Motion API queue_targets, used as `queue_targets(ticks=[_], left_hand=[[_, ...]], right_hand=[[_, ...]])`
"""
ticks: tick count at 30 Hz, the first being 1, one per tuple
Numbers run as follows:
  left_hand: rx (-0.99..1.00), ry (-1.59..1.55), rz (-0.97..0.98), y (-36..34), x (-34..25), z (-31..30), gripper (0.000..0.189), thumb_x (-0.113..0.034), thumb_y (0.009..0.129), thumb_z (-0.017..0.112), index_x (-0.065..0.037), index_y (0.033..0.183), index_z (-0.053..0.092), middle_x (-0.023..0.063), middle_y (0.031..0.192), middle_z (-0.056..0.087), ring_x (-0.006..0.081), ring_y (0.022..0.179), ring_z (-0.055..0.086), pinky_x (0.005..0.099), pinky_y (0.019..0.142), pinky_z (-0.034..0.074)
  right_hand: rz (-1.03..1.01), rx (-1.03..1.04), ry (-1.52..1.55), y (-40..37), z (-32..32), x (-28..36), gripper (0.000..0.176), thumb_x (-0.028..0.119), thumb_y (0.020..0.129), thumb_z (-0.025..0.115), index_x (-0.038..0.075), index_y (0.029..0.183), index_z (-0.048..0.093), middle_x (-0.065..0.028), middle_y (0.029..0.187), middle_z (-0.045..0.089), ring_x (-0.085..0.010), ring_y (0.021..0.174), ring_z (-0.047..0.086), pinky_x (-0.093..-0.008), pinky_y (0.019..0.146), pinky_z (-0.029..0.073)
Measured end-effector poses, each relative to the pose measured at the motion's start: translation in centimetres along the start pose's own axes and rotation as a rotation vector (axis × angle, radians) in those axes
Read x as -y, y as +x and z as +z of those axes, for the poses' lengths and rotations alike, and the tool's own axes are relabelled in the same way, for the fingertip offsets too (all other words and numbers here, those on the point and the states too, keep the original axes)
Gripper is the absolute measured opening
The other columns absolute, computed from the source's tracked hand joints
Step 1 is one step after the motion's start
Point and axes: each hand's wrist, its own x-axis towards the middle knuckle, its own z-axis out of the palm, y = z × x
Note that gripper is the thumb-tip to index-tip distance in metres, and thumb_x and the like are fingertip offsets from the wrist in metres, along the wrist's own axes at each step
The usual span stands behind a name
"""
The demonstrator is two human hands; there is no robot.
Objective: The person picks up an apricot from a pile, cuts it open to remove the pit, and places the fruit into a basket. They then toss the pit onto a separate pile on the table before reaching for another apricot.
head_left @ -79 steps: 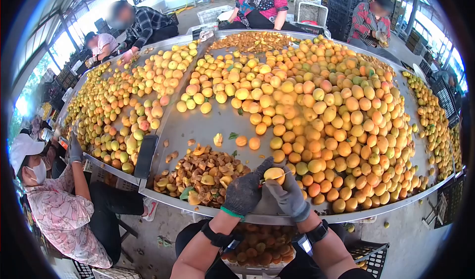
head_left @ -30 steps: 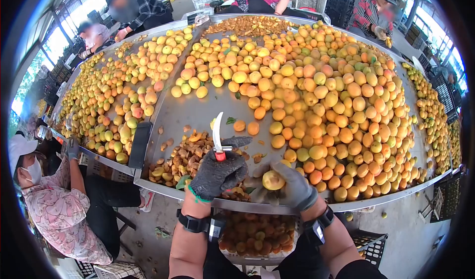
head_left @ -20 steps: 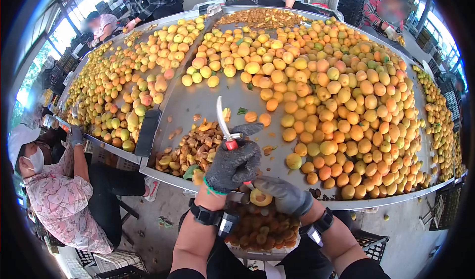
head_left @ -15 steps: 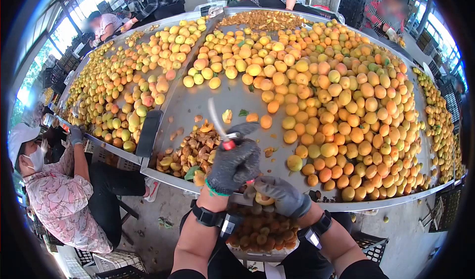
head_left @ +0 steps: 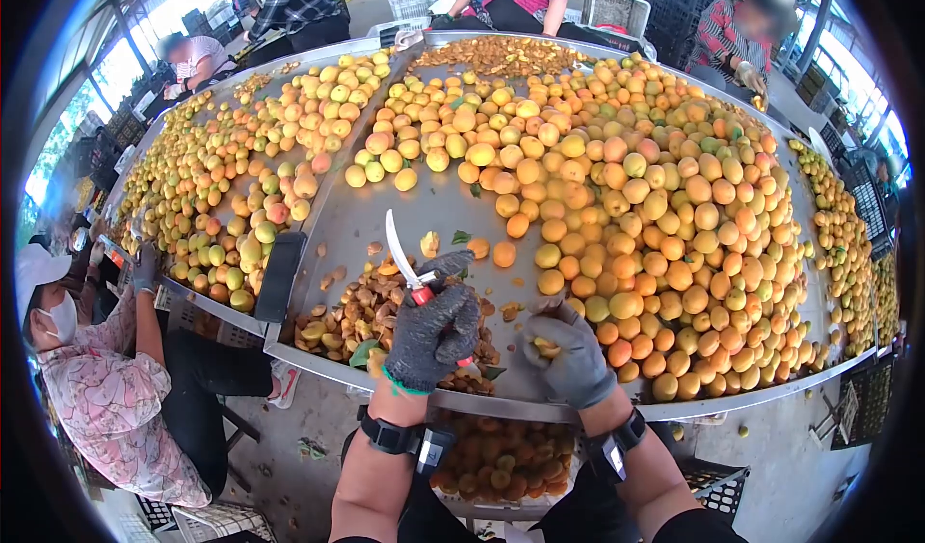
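Left hand [head_left: 434, 336] in a dark glove grips a red-handled curved steel knife [head_left: 405, 259], blade up, above the heap of brown fruit stones [head_left: 352, 312]. Right hand [head_left: 573, 360] pinches a small yellow fruit piece [head_left: 546, 347], right of that heap

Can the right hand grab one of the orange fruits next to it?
Probably yes. The right hand is right beside the nearest fruits, and nothing lies between them on the table.
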Motion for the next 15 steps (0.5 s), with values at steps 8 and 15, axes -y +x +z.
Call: queue_targets(ticks=[8,15], left_hand=[[-0.046,0.084,-0.025,0.5,0.8,0.2,0.039,-0.007,0.090,0.057,-0.007,0.128,0.051,0.0049,0.063,0.052,0.0086,0.038,0.037,0.0212,0.035,0.030],[-0.042,0.109,0.003,0.6,0.8,0.5,0.038,-0.008,0.090,0.059,-0.007,0.128,0.052,0.0042,0.063,0.050,0.0080,0.040,0.037,0.0207,0.037,0.030]], right_hand=[[-0.719,0.209,-1.063,1.2,-0.5,-0.3,0.032,-0.002,0.083,0.061,0.002,0.114,0.052,-0.0059,0.095,0.055,-0.0124,0.084,0.056,-0.0249,0.075,0.047],[0.158,-0.080,0.116,-0.1,2.7,2.0,0.021,0.008,0.091,0.059,0.000,0.109,0.054,-0.0027,0.089,0.056,-0.0091,0.080,0.052,-0.0220,0.070,0.044]])
